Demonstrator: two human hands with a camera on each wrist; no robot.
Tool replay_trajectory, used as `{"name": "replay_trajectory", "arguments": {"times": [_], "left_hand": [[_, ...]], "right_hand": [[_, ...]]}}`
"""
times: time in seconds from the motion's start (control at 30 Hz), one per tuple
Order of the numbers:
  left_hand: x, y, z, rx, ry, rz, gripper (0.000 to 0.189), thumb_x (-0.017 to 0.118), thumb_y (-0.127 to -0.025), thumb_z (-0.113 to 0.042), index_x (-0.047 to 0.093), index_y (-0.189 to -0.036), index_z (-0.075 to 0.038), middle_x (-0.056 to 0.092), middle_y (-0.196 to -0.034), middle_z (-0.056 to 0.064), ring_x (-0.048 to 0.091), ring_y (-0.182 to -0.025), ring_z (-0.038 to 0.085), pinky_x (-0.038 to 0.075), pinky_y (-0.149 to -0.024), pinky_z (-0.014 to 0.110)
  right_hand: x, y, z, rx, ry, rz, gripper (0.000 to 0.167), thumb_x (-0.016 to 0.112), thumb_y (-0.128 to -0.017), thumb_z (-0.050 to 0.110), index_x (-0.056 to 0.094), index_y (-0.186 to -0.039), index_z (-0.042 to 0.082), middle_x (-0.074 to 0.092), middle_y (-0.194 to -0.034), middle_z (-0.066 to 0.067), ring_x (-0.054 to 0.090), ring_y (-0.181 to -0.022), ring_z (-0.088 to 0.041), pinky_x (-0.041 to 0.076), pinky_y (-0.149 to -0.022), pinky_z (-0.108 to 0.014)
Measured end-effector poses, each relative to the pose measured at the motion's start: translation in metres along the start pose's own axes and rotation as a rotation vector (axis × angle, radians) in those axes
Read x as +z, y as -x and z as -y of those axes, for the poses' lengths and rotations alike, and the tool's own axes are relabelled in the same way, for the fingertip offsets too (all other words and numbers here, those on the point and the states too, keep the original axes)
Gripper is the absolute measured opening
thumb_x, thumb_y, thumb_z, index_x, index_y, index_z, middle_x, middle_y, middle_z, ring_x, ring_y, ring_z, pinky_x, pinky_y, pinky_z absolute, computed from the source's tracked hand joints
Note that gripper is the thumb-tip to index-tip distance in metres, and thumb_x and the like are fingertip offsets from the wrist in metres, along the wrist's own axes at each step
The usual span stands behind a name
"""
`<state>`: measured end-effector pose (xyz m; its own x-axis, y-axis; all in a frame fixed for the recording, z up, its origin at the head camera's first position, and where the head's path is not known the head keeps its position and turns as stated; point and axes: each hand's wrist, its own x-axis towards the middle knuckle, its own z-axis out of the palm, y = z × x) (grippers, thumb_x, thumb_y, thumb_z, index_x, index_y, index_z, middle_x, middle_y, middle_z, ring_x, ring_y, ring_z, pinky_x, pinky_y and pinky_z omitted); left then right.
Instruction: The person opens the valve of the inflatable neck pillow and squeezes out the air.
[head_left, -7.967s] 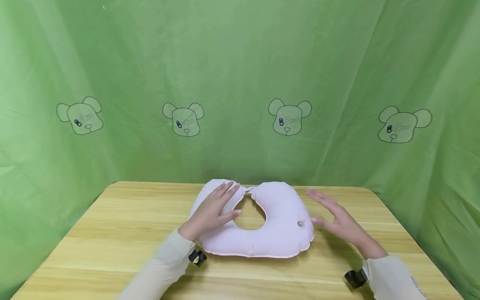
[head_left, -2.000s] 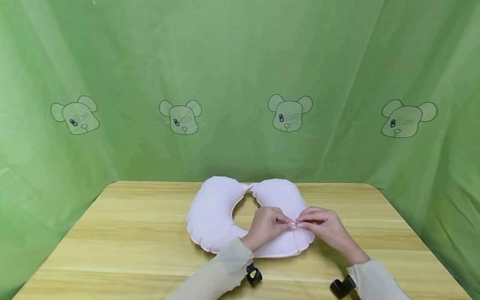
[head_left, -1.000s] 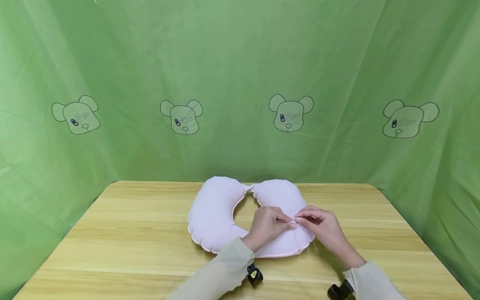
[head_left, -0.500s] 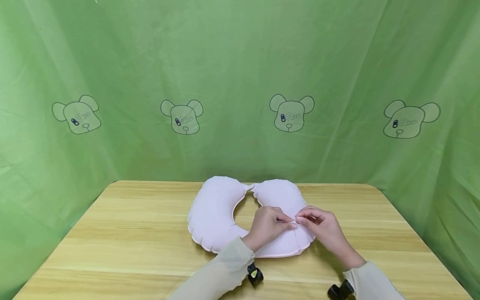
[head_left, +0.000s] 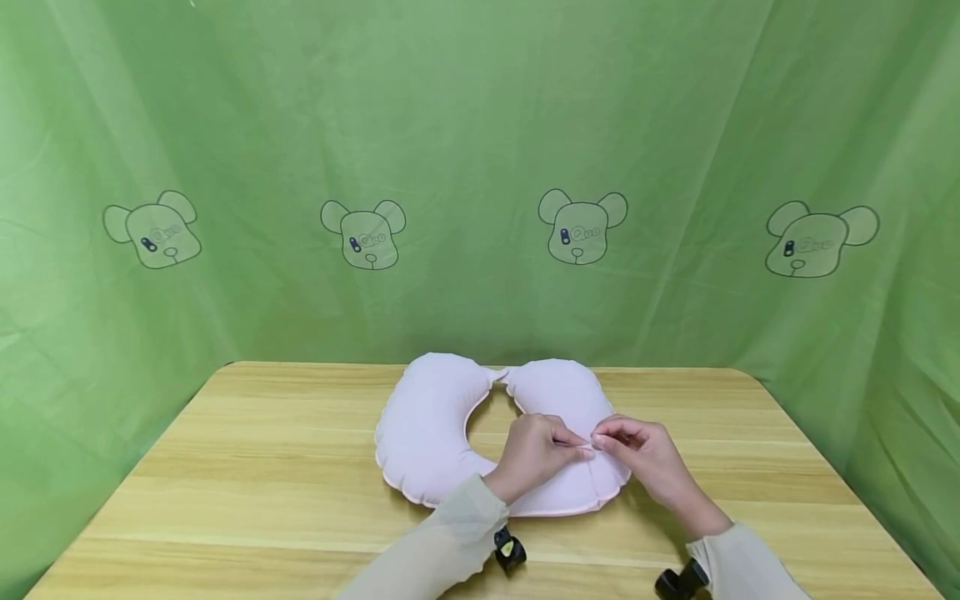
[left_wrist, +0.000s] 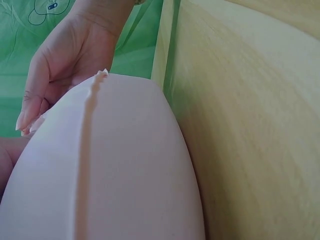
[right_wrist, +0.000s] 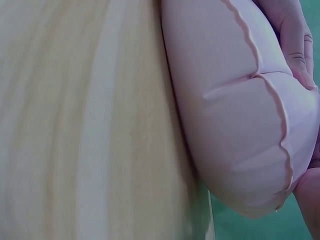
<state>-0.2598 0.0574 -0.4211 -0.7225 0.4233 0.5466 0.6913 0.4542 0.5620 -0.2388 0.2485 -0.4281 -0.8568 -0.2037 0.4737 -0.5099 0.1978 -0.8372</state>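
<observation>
Whereas the left hand point(head_left: 531, 448) and right hand point(head_left: 649, 457) stood apart eight seconds ago, both now pinch the neck pillow point(head_left: 431, 421), close together; the small part gripped is too hidden to identify. Work appears narrowed to that spot. Counted: one pillow, beneath and leftward of the hands; one desk point(head_left: 225, 475) underneath; two wrist cameras point(head_left: 510, 552) nearer than the hands; four cartoon animal-head prints point(head_left: 577, 237) on one green curtain point(head_left: 465, 100) beyond.

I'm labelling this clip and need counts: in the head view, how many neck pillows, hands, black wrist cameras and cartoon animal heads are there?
U-shaped neck pillow: 1
Hands: 2
Black wrist cameras: 2
Cartoon animal heads: 4
Total: 9
</observation>
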Motion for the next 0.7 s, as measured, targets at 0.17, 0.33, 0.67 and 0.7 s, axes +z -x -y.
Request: {"name": "replay_trajectory", "arguments": {"times": [0.17, 0.33, 0.67, 0.7], "left_hand": [[0.001, 0.0002, 0.0002, -0.009, 0.009, 0.01, 0.01, 0.08, -0.074, -0.025, 0.078, -0.077, -0.016, 0.07, -0.071, -0.008, 0.051, -0.06, -0.013, 0.039, -0.058, 0.004], [0.0012, 0.0007, 0.0003, -0.007, 0.017, 0.012, 0.01, 0.08, -0.074, -0.025, 0.078, -0.078, -0.016, 0.07, -0.071, -0.008, 0.051, -0.06, -0.013, 0.039, -0.058, 0.005], [-0.0006, 0.0004, -0.0002, -0.007, 0.028, 0.006, 0.011, 0.081, -0.073, -0.023, 0.077, -0.078, -0.015, 0.071, -0.072, -0.007, 0.051, -0.059, -0.012, 0.04, -0.058, 0.005], [-0.0008, 0.0002, -0.0003, -0.005, 0.025, 0.005, 0.011, 0.081, -0.073, -0.023, 0.077, -0.079, -0.015, 0.071, -0.072, -0.007, 0.051, -0.059, -0.012, 0.039, -0.058, 0.005]], "right_hand": [[-0.0013, -0.0001, -0.0006, 0.011, -0.032, 0.029, 0.006, 0.062, -0.085, -0.006, 0.064, -0.088, -0.011, 0.068, -0.089, 0.008, 0.061, -0.084, -0.005, 0.049, -0.072, -0.015], [-0.0018, -0.001, 0.0003, 0.015, -0.024, 0.043, 0.004, 0.063, -0.083, -0.008, 0.064, -0.087, -0.008, 0.067, -0.088, 0.005, 0.06, -0.082, -0.005, 0.049, -0.072, -0.016], [0.0011, -0.0012, 0.0025, -0.057, -0.024, 0.007, 0.012, 0.066, -0.08, -0.01, 0.067, -0.085, 0.001, 0.067, -0.087, -0.001, 0.06, -0.083, -0.005, 0.05, -0.072, -0.015], [0.001, -0.0012, 0.0018, -0.054, -0.019, 0.002, 0.013, 0.066, -0.08, -0.01, 0.068, -0.085, 0.002, 0.067, -0.087, -0.002, 0.06, -0.083, -0.005, 0.05, -0.072, -0.015]]}}
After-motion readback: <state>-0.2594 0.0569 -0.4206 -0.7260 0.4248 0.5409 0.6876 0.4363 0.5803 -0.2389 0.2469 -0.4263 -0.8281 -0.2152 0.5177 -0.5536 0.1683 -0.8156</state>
